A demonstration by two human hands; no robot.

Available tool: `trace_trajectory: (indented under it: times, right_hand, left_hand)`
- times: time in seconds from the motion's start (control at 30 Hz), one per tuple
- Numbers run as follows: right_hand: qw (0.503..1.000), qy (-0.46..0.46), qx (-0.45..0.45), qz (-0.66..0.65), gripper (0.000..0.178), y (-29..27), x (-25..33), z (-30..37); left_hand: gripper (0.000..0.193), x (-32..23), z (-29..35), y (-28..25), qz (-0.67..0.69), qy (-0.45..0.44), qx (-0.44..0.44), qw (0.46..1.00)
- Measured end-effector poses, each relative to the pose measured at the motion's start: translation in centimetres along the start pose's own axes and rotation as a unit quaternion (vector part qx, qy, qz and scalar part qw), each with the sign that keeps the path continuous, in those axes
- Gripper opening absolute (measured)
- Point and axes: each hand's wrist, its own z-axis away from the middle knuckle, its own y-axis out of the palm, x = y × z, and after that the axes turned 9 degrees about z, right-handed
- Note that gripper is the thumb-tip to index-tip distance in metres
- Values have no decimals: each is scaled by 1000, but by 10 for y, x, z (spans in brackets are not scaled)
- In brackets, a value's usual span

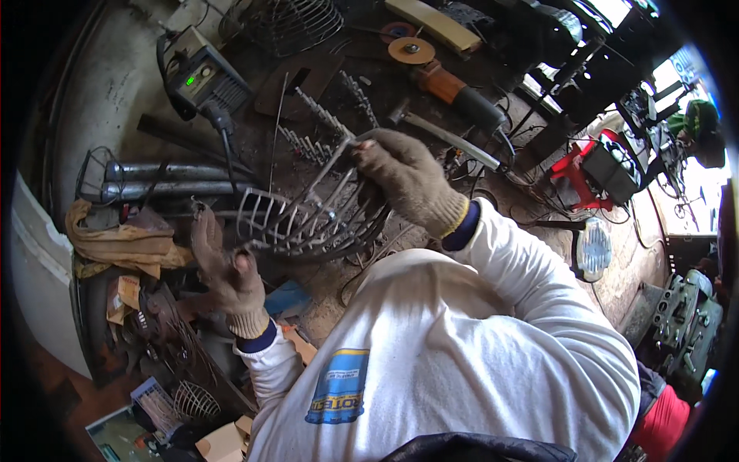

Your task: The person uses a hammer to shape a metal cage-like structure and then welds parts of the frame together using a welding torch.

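Observation:
A round wire cage of curved metal strips (265,219), shaped like a fan guard, lies tilted between my hands. My right hand (412,177), in a brown knitted glove, is closed on a grey metal bar (327,169) at the cage's upper right side. Whether that bar is joined to the cage I cannot tell. My left hand (227,273), gloved the same way, is just left of the cage, fingers apart and holding nothing. Beyond the cage stand rows of short metal rods (319,115).
An orange angle grinder (446,85) and a hammer (450,138) lie beyond my right hand. A boxy machine with a green display (204,77) stands far left, above metal tubes (169,181). Brown cloth (123,242) lies at left, a red stand (577,177) at right.

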Motion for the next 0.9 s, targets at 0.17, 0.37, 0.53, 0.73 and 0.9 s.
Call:
trace_trajectory:
  times: [0.17, 0.37, 0.53, 0.73, 0.9]
  right_hand:
    - [998, 36, 32, 32, 38, 5, -17, -17]
    - [993, 43, 50, 97, 38, -16, -7, -32]
    - [972, -105, -199, 70, 37, -93, -5, -38]
    - [740, -148, -638, 153, 47, -326, -66, -65]
    - [725, 72, -592, 344, 59, -458, -108, -101]
  left_hand:
    - [79, -28, -16, 18, -168, 117, 186, 961]
    - [43, -19, -32, 52, -90, 13, 135, 987]
    - [44, -8, -42, 60, -168, 32, 95, 981]
    - [44, -12, -44, 77, -170, 13, 88, 981]
    - [48, -18, -53, 94, -284, 4, 86, 955]
